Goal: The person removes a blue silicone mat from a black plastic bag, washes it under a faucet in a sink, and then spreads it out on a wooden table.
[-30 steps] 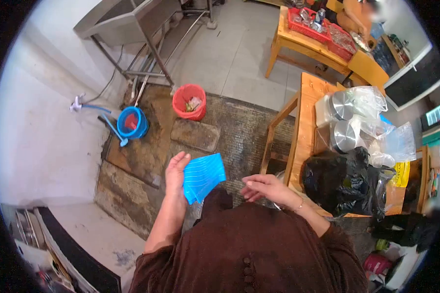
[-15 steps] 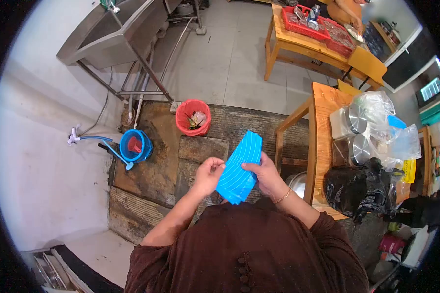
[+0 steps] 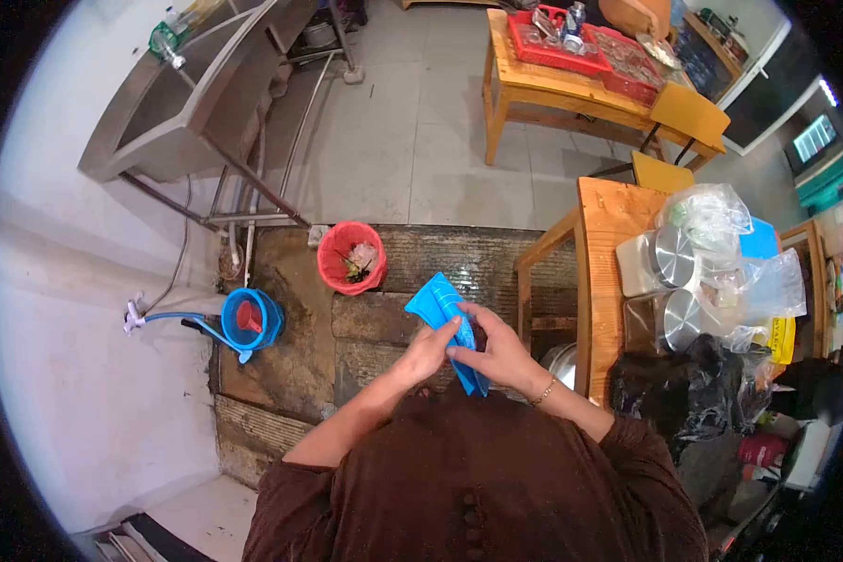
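Observation:
Both hands are in front of my chest, on a bright blue folded sheet [image 3: 437,298] with thin white curved lines, perhaps in several layers. My left hand [image 3: 429,350] pinches its left edge near the middle. From the other side my right hand [image 3: 493,348] grips it, with thumb and fingers closed around the fold. The sheet is bent lengthwise into a narrow strip. Its wide end points up and left, and its lower end hangs below my fingers near my brown top. The fingers hide part of the middle.
A red bin [image 3: 351,258] with waste and a blue bucket [image 3: 252,320] holding a red dipper stand ahead on the floor. To the right, a wooden table [image 3: 599,281] bears jars and plastic bags. A steel sink [image 3: 164,150] is at upper left; another person works behind red trays [image 3: 557,56].
The blue sheet has gone from a broad, flatter shape to a narrow lengthwise fold. My hands have come closer together on it. The camera view has shifted slightly.

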The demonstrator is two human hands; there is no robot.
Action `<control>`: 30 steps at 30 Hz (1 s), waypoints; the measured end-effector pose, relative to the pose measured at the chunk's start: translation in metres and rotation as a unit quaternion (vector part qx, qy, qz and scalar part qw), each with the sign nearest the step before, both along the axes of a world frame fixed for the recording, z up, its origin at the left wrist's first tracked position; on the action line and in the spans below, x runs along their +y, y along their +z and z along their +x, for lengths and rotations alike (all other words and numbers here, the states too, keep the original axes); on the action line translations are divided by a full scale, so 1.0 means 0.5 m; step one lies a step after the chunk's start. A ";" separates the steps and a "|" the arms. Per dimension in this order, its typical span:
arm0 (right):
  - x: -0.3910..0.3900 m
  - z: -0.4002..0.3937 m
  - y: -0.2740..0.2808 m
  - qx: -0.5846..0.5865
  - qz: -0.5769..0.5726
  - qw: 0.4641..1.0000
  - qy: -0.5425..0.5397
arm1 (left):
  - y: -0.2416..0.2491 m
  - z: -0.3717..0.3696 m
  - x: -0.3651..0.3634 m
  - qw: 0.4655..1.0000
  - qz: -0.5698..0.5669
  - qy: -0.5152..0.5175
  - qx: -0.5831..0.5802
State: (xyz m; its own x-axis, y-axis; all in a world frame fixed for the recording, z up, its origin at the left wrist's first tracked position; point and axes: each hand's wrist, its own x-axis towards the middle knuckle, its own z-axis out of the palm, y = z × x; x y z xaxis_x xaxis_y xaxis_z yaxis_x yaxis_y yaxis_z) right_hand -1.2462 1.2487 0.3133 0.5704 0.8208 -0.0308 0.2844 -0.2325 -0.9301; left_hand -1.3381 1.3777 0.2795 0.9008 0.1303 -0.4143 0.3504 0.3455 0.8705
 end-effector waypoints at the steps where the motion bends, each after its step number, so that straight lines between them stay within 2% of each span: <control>1: -0.007 0.019 0.008 0.087 -0.027 0.996 -0.007 | -0.003 0.019 -0.001 0.996 -0.086 0.017 -0.025; 2: -0.012 0.038 0.003 0.085 -0.028 0.996 -0.013 | -0.005 0.038 -0.002 0.983 -0.171 0.034 -0.049; 4: -0.024 0.068 -0.004 0.133 -0.010 0.987 -0.094 | 0.019 0.074 -0.001 0.981 -0.181 0.041 -0.050; 6: -0.041 0.097 0.012 0.114 -0.007 0.989 -0.090 | 0.022 0.105 0.009 1.000 0.019 0.015 -0.003; 7: -0.048 0.110 0.020 0.127 -0.006 0.985 -0.120 | 0.015 0.119 0.012 0.999 0.015 0.052 -0.002; 8: -0.054 0.123 0.023 0.139 -0.003 0.979 -0.150 | 0.020 0.130 0.019 0.999 0.014 0.047 -0.002; 9: -0.061 0.145 0.023 0.169 0.017 0.969 -0.178 | 0.032 0.141 0.028 0.995 -0.014 0.102 -0.010; 10: -0.066 0.155 0.051 0.275 0.052 0.930 -0.238 | 0.039 0.150 0.039 0.986 -0.042 0.159 -0.018; 11: -0.077 0.174 0.044 0.280 0.059 0.925 -0.252 | 0.036 0.156 0.058 0.981 -0.069 0.178 -0.024; 13: -0.089 0.194 0.034 0.286 0.067 0.917 -0.269 | 0.049 0.165 0.084 0.987 -0.062 0.148 -0.020; 15: -0.089 0.195 0.031 0.351 0.117 0.889 -0.271 | 0.048 0.177 0.096 0.989 -0.065 0.128 -0.029; 19: -0.081 0.220 0.020 0.359 0.143 0.876 -0.289 | 0.089 0.230 0.109 0.991 -0.070 0.116 -0.022; 21: -0.086 0.240 0.022 0.274 0.038 0.928 -0.250 | 0.112 0.262 0.110 0.990 -0.081 0.107 -0.031; 22: -0.080 0.245 0.027 0.272 0.041 0.926 -0.257 | 0.123 0.281 0.109 0.989 -0.087 0.114 -0.019; 23: -0.070 0.244 0.034 0.126 -0.036 0.953 -0.274 | 0.131 0.299 0.109 0.988 -0.093 0.123 -0.007; 24: -0.062 0.247 0.036 -0.022 -0.113 0.952 -0.283 | 0.140 0.318 0.111 0.989 -0.094 0.118 -0.006; 25: -0.055 0.258 0.027 -0.123 -0.157 0.946 -0.254 | 0.147 0.339 0.116 0.991 -0.072 0.114 0.019; 26: -0.041 0.270 0.032 -0.122 -0.158 0.945 -0.258 | 0.150 0.359 0.122 0.992 -0.051 0.110 0.043; 28: 0.007 0.298 0.062 -0.071 -0.134 0.984 -0.094 | 0.114 0.399 0.132 0.994 -0.021 0.098 0.040; 29: 0.043 0.309 0.082 0.073 -0.063 0.993 -0.065 | 0.098 0.418 0.139 0.995 0.009 0.091 0.037; 30: 0.080 0.318 0.084 0.229 0.048 0.972 -0.021 | 0.092 0.439 0.143 0.995 0.010 0.092 0.035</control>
